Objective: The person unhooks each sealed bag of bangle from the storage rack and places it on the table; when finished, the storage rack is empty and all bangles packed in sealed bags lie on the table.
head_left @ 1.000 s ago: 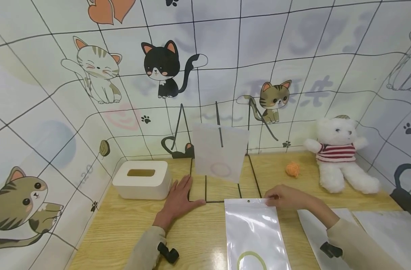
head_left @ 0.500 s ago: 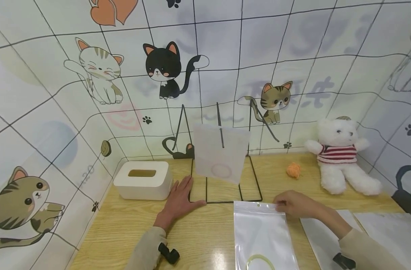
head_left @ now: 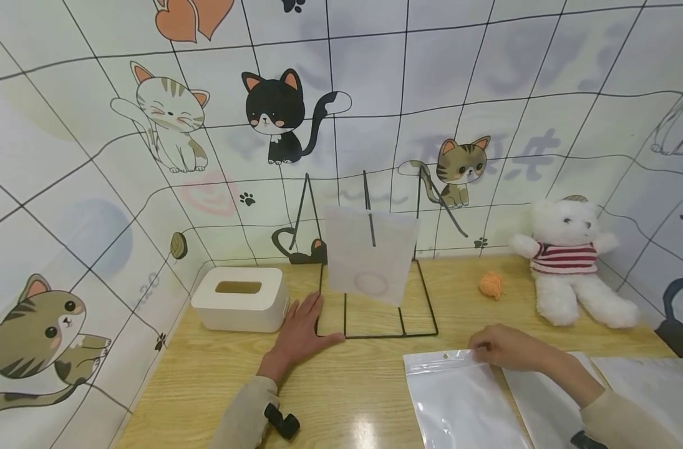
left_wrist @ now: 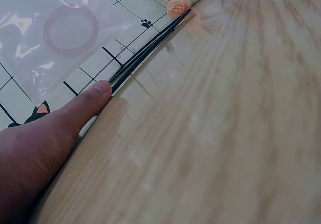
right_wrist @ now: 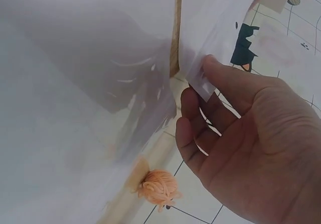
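Observation:
My right hand (head_left: 506, 347) pinches the top right corner of a white plastic zip bag (head_left: 459, 393) with a small hang hole, low at the right of centre in the head view. In the right wrist view, thumb and fingers close on the bag's corner (right_wrist: 208, 86). My left hand (head_left: 302, 333) lies on the table with fingers extended, touching the black wire rack (head_left: 388, 337) at its front left corner. From the rack's middle prong hangs another bag (head_left: 369, 255), with a pinkish ring (left_wrist: 70, 29) inside.
A white tissue box (head_left: 240, 299) stands beside my left hand. At the back right are an orange yarn ball (head_left: 491, 285) and a white teddy bear (head_left: 566, 262) in a striped shirt. More white bags or sheets (head_left: 644, 386) lie at the right. Cat-patterned walls enclose the table.
My right hand has drawn the zip bag to the right and toward me, away from the rack. The green ring in it no longer shows. My left hand stays put.

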The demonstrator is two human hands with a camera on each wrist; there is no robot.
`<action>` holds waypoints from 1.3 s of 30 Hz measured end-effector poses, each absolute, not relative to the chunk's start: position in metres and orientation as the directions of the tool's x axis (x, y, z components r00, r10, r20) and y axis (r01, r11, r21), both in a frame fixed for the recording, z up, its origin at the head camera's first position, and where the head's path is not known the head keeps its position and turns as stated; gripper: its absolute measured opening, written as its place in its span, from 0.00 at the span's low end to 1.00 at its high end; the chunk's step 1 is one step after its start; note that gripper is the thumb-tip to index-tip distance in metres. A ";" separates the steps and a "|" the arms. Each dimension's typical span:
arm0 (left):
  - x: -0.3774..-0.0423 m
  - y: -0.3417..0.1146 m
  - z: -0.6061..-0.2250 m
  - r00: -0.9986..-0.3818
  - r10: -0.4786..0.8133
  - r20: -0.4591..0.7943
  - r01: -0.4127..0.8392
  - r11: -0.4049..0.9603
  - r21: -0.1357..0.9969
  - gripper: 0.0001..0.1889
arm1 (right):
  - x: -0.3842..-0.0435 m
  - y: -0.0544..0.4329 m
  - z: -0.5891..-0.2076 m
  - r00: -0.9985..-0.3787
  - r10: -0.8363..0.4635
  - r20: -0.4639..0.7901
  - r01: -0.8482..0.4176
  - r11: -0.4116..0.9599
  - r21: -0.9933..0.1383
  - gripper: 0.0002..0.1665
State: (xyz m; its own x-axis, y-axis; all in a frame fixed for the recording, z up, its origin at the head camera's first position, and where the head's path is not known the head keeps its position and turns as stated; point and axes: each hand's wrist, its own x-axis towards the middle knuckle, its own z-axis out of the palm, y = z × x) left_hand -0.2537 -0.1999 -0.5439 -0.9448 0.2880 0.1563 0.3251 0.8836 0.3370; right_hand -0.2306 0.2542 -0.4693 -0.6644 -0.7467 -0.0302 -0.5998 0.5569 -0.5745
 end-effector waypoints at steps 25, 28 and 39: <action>-0.250 -0.196 -0.541 -0.944 0.291 0.156 0.328 0.876 0.354 0.59 | -0.234 0.265 -0.473 -0.797 -0.600 0.070 -0.570 0.707 -0.419 0.03; -0.251 -0.196 -0.542 -0.945 0.286 0.156 0.324 0.876 0.358 0.59 | -0.240 0.266 -0.471 -0.843 -0.528 0.104 -0.521 0.755 -0.398 0.05; -0.253 -0.199 -0.543 -0.943 0.293 0.160 0.332 0.876 0.349 0.60 | -0.259 0.265 -0.476 -0.904 -0.384 0.190 -0.428 0.799 -0.421 0.15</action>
